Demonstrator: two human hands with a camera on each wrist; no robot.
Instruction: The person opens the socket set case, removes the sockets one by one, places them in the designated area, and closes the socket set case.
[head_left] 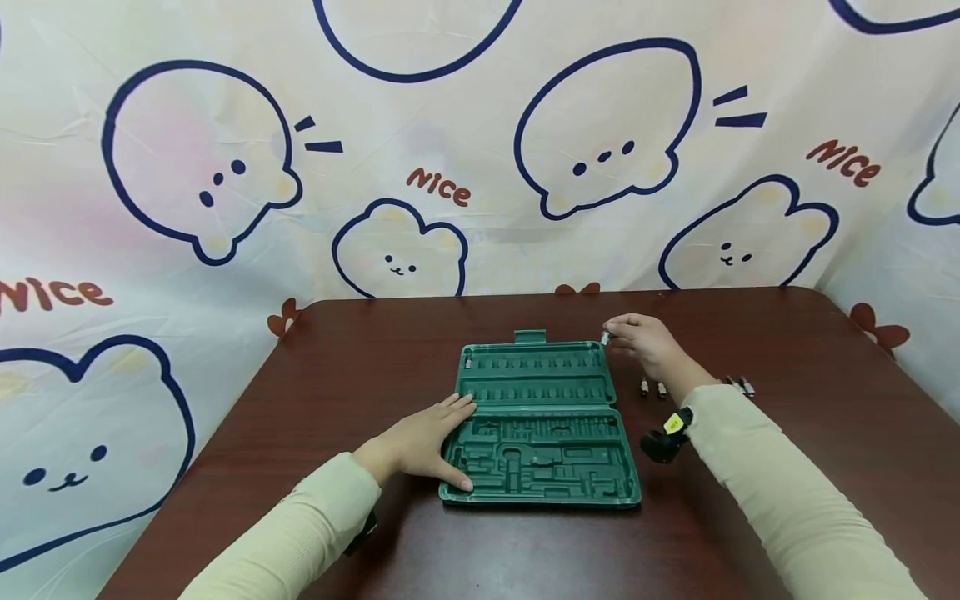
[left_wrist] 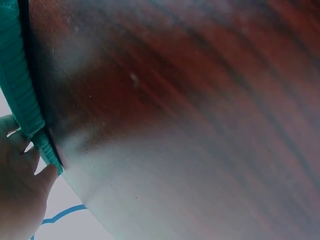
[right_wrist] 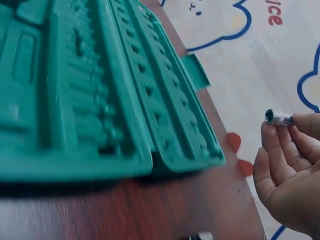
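A green plastic tool case (head_left: 555, 408) lies unfolded on the brown table, its moulded slots facing up. One small metal socket (head_left: 468, 363) sits in the upper left of its far half. My left hand (head_left: 423, 437) rests on the case's left edge, fingers spread and thumb near the front corner. Just beyond the far right corner, my right hand (head_left: 645, 342) pinches a short silver socket (right_wrist: 278, 117) between thumb and fingers. In the right wrist view its hollow end points toward the case. The left wrist view catches only the case's edge (left_wrist: 20, 75) and part of the left hand (left_wrist: 22, 185).
Two small sockets (head_left: 652, 388) stand on the table right of the case. Several more (head_left: 738, 386) lie farther right, partly behind the right forearm. A latch tab (head_left: 530, 336) juts from the case's far edge. A patterned cloth (head_left: 495, 150) hangs behind the table.
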